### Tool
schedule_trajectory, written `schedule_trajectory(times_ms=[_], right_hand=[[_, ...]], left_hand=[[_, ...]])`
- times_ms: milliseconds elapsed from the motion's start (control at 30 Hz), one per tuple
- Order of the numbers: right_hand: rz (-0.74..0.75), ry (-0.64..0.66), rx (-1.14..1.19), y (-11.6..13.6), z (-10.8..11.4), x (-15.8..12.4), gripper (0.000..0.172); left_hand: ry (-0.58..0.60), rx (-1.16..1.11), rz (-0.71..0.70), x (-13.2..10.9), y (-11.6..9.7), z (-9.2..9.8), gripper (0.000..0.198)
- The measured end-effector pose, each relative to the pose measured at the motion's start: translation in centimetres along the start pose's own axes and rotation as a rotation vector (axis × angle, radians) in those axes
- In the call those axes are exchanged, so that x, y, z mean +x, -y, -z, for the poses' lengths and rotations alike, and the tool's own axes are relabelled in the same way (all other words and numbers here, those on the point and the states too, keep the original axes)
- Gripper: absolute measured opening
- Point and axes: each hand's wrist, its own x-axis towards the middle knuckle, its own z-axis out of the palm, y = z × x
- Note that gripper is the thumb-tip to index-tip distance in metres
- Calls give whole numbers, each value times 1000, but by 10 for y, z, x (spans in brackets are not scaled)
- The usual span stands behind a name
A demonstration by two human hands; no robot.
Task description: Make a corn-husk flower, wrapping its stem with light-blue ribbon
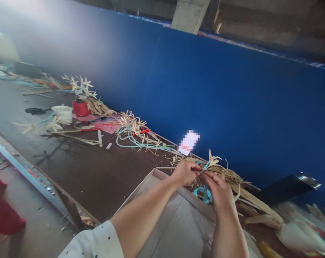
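Observation:
A pale flower [213, 160] with narrow petals like dried corn husk stands up between my hands on a light-blue stem. The fingertips of my left hand [186, 173] are pinched around this stem just below the petals. From the other side, my right hand [218, 186] pinches the same stem, its fingers almost meeting the left ones. A strip of light-blue tape [203, 194] hangs in a loop beneath my fingers. Exactly where the tape meets the stem is hidden by the fingers. Both hands are above the far edge of a shallow pale tray [143, 190].
Dried husks [248, 200] lie right of my hands along the blue partition [232, 107]. Leftward on the dark table [98, 179] are finished-looking flowers with blue stems [135, 143], a white tub [63, 114], a red thread spool [81, 108] and black scissors [37, 111].

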Motion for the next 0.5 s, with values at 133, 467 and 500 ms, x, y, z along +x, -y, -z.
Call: schedule_trajectory(times_ms=[133,467,500], right_hand=[[22,-6,-50,11,2,-4,33],[-95,110,241,-8,0,4,42],[-109,121,281,-9,0,4,41]], left_hand=[[-35,88,-57,-2,-1,2,29],[-69,142,-172,-3,-3,-1,26],[-72,135,-169,-4,-3,-1,26]])
